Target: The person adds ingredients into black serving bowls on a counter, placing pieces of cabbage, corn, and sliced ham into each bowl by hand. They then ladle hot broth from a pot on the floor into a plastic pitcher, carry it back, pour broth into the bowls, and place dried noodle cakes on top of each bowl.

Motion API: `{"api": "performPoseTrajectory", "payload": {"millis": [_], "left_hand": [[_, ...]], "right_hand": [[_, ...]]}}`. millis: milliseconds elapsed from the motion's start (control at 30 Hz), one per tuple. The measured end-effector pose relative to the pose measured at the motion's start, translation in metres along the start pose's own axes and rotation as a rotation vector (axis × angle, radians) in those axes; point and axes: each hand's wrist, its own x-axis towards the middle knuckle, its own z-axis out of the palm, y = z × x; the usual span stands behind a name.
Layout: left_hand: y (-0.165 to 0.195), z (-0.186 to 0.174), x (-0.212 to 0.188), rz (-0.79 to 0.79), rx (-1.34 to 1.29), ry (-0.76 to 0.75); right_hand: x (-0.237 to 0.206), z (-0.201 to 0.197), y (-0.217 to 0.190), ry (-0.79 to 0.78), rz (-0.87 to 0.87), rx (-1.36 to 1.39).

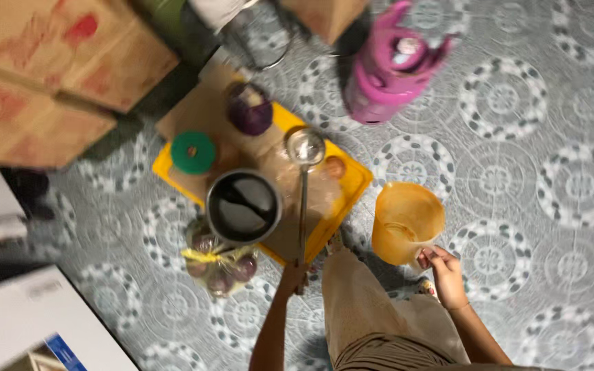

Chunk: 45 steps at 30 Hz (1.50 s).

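My left hand (293,275) grips the long handle of a metal ladle (304,152), whose bowl hangs over the yellow tray (352,182). My right hand (443,271) holds the handle of an orange plastic jug (405,221) that stands on the patterned floor to the right of the tray. A dark metal pot (243,206) sits on the tray's near left part. A jar with a green lid (193,152), a purple onion (249,108) and a small orange thing (335,167) also lie on or by the tray.
A clear bag of purple onions (220,264) lies left of my knee. A pink bottle (391,65) stands behind the tray. Cardboard boxes (42,69) fill the upper left, and a white box (32,326) the lower left.
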Motion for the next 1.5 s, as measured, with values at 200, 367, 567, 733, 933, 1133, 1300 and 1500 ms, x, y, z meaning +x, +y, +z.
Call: {"api": "performPoseTrajectory", "payload": {"millis": [200,367,567,733,933,1133,1300,1500], "left_hand": [[0.011,0.093,-0.055,0.109,0.213,0.107],[0.035,0.216,-0.06,0.605,1.086,0.109],[0.017,0.45,-0.071,0.918,1.431,-0.388],[-0.068,0.634,-0.109,1.103,1.681,-0.869],[-0.195,0.798,-0.165,1.282,1.986,-1.411],[-0.376,0.974,-0.238,1.523,2.095,-1.912],[-0.548,1.081,-0.333,1.807,2.023,-2.303],[-0.763,1.113,-0.445,2.096,1.914,-2.603]], "right_hand": [[-0.068,-0.074,0.018,0.229,-0.119,-0.021],[-0.171,-0.168,0.057,0.546,0.024,0.292],[-0.334,-0.274,0.131,0.977,-0.469,0.432],[-0.425,-0.296,0.193,1.515,-0.568,0.771],[-0.51,-0.303,0.265,2.05,-0.528,1.017],[-0.579,-0.341,0.317,2.443,-0.435,1.129],[-0.612,-0.366,0.321,2.678,-0.524,1.277],[-0.662,-0.414,0.349,2.891,-0.607,1.494]]}}
